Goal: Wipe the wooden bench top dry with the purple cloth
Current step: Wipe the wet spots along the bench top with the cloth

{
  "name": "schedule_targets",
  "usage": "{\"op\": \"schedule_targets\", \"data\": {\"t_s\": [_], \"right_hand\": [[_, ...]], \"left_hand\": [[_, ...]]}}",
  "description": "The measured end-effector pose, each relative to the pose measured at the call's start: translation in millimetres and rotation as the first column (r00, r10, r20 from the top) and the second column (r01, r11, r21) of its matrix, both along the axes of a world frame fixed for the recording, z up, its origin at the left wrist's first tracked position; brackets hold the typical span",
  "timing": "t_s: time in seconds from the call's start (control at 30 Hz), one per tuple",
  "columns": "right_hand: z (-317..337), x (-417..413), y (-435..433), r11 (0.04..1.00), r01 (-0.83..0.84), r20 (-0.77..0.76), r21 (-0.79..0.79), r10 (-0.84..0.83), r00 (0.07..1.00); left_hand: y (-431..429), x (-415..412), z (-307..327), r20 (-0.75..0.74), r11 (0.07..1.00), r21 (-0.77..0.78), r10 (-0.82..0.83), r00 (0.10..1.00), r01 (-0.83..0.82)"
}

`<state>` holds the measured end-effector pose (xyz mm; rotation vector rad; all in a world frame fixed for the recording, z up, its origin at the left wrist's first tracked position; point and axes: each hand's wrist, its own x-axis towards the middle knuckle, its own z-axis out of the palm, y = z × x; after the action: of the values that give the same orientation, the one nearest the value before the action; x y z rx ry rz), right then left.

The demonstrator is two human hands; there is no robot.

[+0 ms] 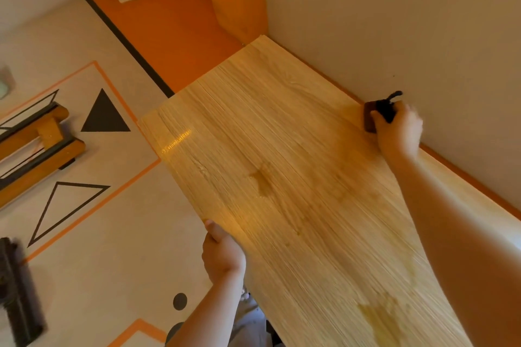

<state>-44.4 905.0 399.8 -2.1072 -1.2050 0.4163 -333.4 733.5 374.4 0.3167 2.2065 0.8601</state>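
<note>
At the wall edge, our right hand (400, 132) grips a dark wad, presumably the purple cloth (379, 114), down on the bench top (296, 121). Our left hand (222, 253) clutches the front edge. Between the hands lies a wet patch (262, 184), and another lies nearer us. Wiping barely begun, we judge.

The tabletop (282, 149) is pale wood with fine straight grain, smooth and semi-glossy. A bright streak of reflected light (176, 141) lies near its left edge, and darker, wet-looking patches (262, 180) sit at its middle and its near end. The wall (394, 22) behind the tabletop is matt beige. The floor (127, 234) to the left of the tabletop looks smooth and pale, with flat orange and black markings. At the tabletop's back edge, the small dark object (370, 118) is too blurred to tell its material.
</note>
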Motion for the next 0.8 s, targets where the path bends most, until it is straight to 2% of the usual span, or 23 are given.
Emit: {"op": "schedule_targets", "data": {"t_s": [0.1, 0.23, 0.37, 0.43, 0.53, 0.6, 0.73, 0.8], "right_hand": [[1.7, -41.4, -8.7, 0.969, -0.245, 0.003, -0.039, 0.246, 0.969], [-2.0, -117.3, -33.2, 0.855, -0.518, -0.012, -0.034, 0.518, 0.855], [-6.4, -192.5, -66.4, 0.715, -0.699, -0.062, -0.022, 0.697, 0.714], [-5.2, -225.2, -87.8, 0.617, -0.787, -0.085, -0.018, 0.783, 0.616], [-3.8, -239.4, -97.2, 0.497, -0.867, -0.092, -0.033, 0.862, 0.498], [-3.5, -220.3, -84.0, 0.533, -0.845, -0.103, -0.027, 0.84, 0.533], [-2.1, -149.1, -50.0, 0.797, -0.604, -0.055, -0.03, 0.602, 0.797], [-2.0, -131.0, -43.2, 0.863, -0.503, -0.009, -0.036, 0.503, 0.864]], "left_hand": [[0.0, 1.4, 0.6, 0.013, 1.0, 0.002, 0.005, 1.0, -0.005], [-0.1, 1.6, 4.2, 0.011, 1.0, 0.002, 0.015, 1.0, -0.015], [0.7, 2.8, 11.1, 0.009, 1.0, 0.014, 0.024, 1.0, -0.024], [1.7, 2.5, 12.7, 0.012, 0.999, 0.038, 0.033, 0.999, -0.033], [2.5, 3.5, 17.0, 0.038, 0.996, 0.08, 0.042, 0.998, -0.045], [0.9, 6.1, 21.2, 0.092, 0.995, 0.083, 0.052, 0.994, -0.06], [-5.5, 5.7, 17.7, 0.209, 0.978, 0.168, 0.088, 0.974, -0.124], [-12.9, 8.0, 11.0, 0.288, 0.972, 0.171, 0.109, 0.952, -0.162]]}}
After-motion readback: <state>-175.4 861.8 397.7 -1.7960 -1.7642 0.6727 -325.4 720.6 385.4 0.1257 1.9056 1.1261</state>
